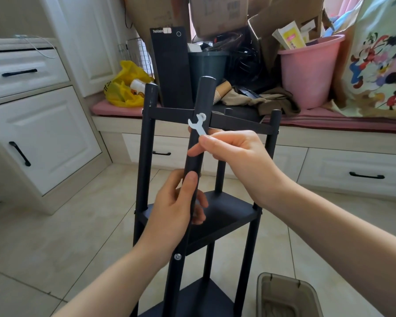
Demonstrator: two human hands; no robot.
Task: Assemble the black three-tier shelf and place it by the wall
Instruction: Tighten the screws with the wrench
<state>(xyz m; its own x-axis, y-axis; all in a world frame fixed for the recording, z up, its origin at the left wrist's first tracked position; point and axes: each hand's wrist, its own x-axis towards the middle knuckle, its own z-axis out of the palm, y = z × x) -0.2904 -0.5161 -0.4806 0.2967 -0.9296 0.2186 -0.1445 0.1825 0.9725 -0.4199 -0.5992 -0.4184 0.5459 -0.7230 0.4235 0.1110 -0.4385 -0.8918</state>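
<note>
Black and matte all over, your three-tier shelf (226, 217) stands upright on the tiled floor (55, 225), dead centre of the frame. It has round posts at the corners and flat tiers bolted between them. The top tier sits mid-frame in front of the cluttered window seat, the middle tier is just below centre, and the bottom tier is cut off by the lower edge.

Your left hand (176, 207) has its fingers wrapped round the nearest post (193, 152), right above the middle tier. Your right hand (233, 156) pinches a tiny white flat wrench (198, 126) between thumb and fingers. The wrench's upper end sits on the silver bolt (202, 116) where that post meets the top tier. A second bolt head (177, 256) shows lower on the same post.

There's a pink bucket (306, 72) upper right, a yellow bag (124, 92) left of the shelf top, and a brownish bin (286, 296) in the lower right corner.
</note>
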